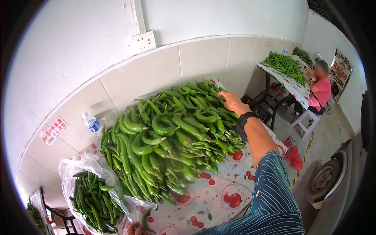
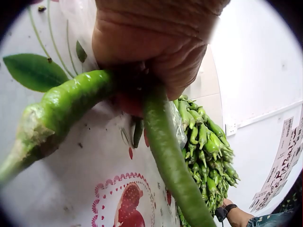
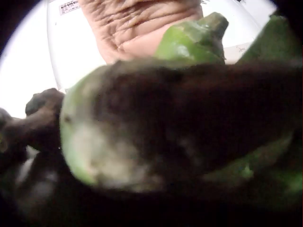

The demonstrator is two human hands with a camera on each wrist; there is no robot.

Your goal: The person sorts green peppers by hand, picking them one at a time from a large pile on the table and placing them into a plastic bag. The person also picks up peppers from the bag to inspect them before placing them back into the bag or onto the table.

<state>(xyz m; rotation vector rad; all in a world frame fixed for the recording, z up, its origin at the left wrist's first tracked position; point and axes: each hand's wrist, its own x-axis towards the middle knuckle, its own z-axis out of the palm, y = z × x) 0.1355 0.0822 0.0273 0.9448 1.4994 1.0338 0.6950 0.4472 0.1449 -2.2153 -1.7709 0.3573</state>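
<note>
A large heap of long green peppers [image 1: 168, 133] covers much of the table. At its far right end my right hand [image 1: 234, 102] reaches onto the peppers, its fingertips partly hidden; I cannot tell whether they grip one. Close up in the right wrist view, a dark, blurred pepper [image 3: 180, 127] blocks the fingers below the right palm [image 3: 147, 28]. My left hand [image 2: 156, 42], low at the table's near edge, holds green peppers: a bent one [image 2: 71, 106] sticks out to one side and a straighter one [image 2: 173, 161] points down.
Left of the heap lies a clear plastic bag [image 1: 84, 164] with darker green peppers [image 1: 94, 203] in it. A water bottle [image 1: 92, 123] stands by the tiled wall. Far right, a seated person [image 1: 321, 88] works at another table [image 1: 288, 80] piled with peppers, beside a stool [image 1: 305, 123].
</note>
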